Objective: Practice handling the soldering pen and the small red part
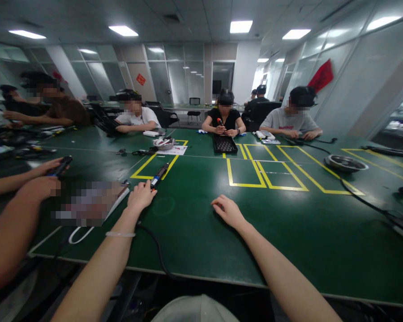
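My left hand [141,195] is closed around the near end of what looks like an electric screwdriver [160,173], black with a blue and white band. The tool lies slanted, its dark tip pointing away from me, over a yellow tape outline. A black cable [156,241] runs from under my left wrist to the table's near edge. My right hand [229,211] rests on the green table [195,241] with its fingers loosely bent and apart, holding nothing.
At left, a neighbour's hands [45,179] hold a dark tool beside a blurred flat object [90,201]. Across the table, people work around a black tray [225,144]. A round metal dish [345,163], cables and yellow tape outlines [246,184] lie to the right.
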Available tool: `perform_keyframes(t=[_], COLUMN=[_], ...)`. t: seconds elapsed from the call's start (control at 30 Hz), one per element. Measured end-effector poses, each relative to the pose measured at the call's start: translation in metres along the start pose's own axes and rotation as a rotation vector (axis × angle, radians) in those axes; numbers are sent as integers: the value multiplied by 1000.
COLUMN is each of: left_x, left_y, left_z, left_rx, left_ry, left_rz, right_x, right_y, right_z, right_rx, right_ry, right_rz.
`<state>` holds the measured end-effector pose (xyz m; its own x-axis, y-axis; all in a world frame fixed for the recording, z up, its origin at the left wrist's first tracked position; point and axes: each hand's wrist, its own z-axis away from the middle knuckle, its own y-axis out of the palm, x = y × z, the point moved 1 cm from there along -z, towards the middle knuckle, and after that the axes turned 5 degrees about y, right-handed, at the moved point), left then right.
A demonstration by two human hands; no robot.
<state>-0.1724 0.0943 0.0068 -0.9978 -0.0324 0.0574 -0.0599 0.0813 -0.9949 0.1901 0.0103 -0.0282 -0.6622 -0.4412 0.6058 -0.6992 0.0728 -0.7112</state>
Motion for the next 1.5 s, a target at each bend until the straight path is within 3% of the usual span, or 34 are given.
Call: perform_keyframes(t=[0.23,0.43,0.63,0.73,0.8,0.9,1.0,1.1,1.2,1.33,1.5], left_x=[-4,-8,-9,-13,-21,-51,-97,-142,-173,-186,-181], left_y=[-5,-8,-8,-9,-10,-10,-10,-8,-3,3,-4], left_z=[12,16,19,19,17,19,28,42,50,56,66], left_rx=[-163,-145,-210,-289,-335,-234,41,260,384,406,208], left_ry=[-19,-15,-14,-17,18,200,362,453,537,650,781], left_rz=[-35,-57,-41,33,207,695,1125,1280,1300,1247,976], right_x=[1,2,2,2,2,2,0,-4,-10,-13,-10], right_y=[1,2,1,1,0,-1,-2,0,3,7,10], right_z=[0,0,0,-1,-1,-2,-3,-5,-8,-10,-10], right_rx=[8,9,10,15,13,-8,-37,-13,50,107,140], right_ry=[9,14,11,10,13,30,64,168,281,340,366], right_rz=[4,2,2,-2,-21,-79,-174,-370,-602,-791,-838])
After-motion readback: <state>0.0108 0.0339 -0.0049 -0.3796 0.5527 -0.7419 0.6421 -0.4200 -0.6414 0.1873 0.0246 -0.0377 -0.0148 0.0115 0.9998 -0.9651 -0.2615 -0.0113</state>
